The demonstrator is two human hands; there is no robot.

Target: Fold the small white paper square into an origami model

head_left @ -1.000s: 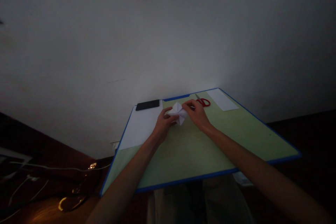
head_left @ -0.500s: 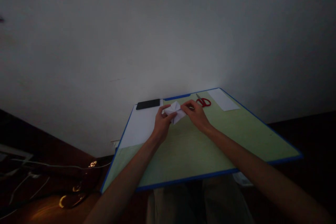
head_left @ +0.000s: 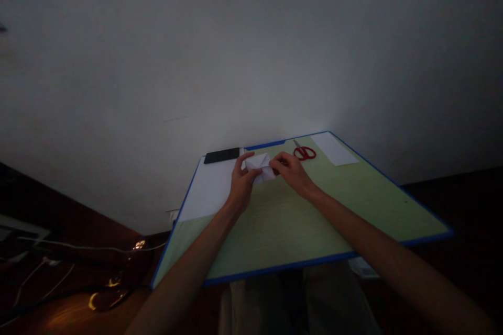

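A small, creased piece of folded white paper (head_left: 259, 161) is held between the left hand (head_left: 241, 183) and the right hand (head_left: 293, 172) above a light green, blue-edged worktop (head_left: 298, 225).

The paper's left side is grasped by the left hand, its thumb laid across the front; the right side is pinched by the fingertips of the right hand. Just beyond the right hand, 1 pair of red-handled metal scissors (head_left: 304, 153) is laid with blades toward the plain grey wall (head_left: 251, 63). Farther right, 1 white rectangular paper strip (head_left: 334, 148) is placed near the far corner. At left, 1 large white paper sheet (head_left: 208, 188) is spread flat, its far end topped by a flat black rectangular object (head_left: 221, 155).
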